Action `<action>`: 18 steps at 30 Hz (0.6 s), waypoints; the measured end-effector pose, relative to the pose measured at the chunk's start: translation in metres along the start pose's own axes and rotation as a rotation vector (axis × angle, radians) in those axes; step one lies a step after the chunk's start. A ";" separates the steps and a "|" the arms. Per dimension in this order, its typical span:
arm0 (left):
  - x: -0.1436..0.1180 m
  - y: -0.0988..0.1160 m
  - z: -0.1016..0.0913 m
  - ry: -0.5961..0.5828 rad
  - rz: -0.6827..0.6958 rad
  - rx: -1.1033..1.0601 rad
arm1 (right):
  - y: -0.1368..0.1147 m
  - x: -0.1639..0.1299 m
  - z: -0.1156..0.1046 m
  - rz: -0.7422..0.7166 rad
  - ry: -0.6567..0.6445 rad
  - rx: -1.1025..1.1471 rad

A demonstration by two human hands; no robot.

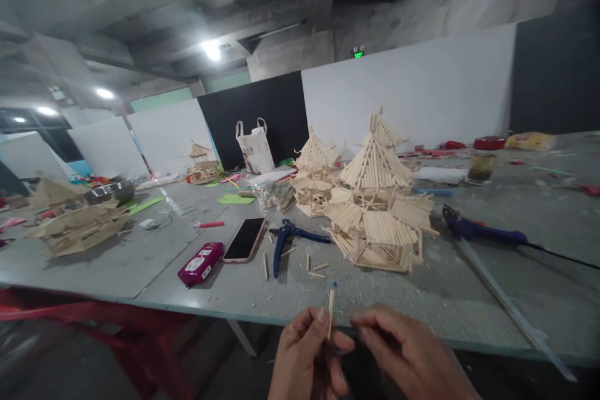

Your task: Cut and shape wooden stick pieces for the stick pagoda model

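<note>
My left hand [307,356] pinches a short wooden stick [330,309] upright, just below the table's front edge. My right hand [412,356] is close beside it, fingertips curled toward the stick; whether they touch it I cannot tell. Straight ahead on the grey table [469,300] stands a two-tier pagoda model [377,200] made of small sticks, with a smaller pagoda model [313,172] behind it. Loose stick pieces [314,269] lie in front of the models.
Blue-handled cutters [288,240], a phone [244,239] and a magenta box [200,264] lie left of the models. A blue glue gun [482,232] with cord and a long rod [506,306] lie right. A jar [482,162], a tote bag [254,147] and other stick models [77,225] stand farther off.
</note>
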State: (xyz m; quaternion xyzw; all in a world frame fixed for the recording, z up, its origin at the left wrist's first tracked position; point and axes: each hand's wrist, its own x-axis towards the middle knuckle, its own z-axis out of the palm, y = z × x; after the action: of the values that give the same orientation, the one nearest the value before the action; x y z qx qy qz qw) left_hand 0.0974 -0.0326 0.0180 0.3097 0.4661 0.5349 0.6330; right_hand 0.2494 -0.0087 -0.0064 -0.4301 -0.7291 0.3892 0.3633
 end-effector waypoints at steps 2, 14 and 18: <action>0.000 -0.001 0.003 -0.005 -0.037 0.012 | -0.011 0.009 -0.007 0.111 -0.012 0.238; 0.006 -0.006 0.008 -0.053 -0.005 0.245 | -0.008 0.016 -0.008 0.198 -0.107 0.581; 0.003 -0.006 0.013 -0.023 0.064 0.203 | -0.007 0.010 -0.011 0.188 -0.124 0.500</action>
State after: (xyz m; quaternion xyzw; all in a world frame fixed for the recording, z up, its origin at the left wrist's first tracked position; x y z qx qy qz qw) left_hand 0.1114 -0.0301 0.0166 0.3933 0.5004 0.5012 0.5863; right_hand 0.2528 0.0012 0.0062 -0.3680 -0.5880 0.6148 0.3753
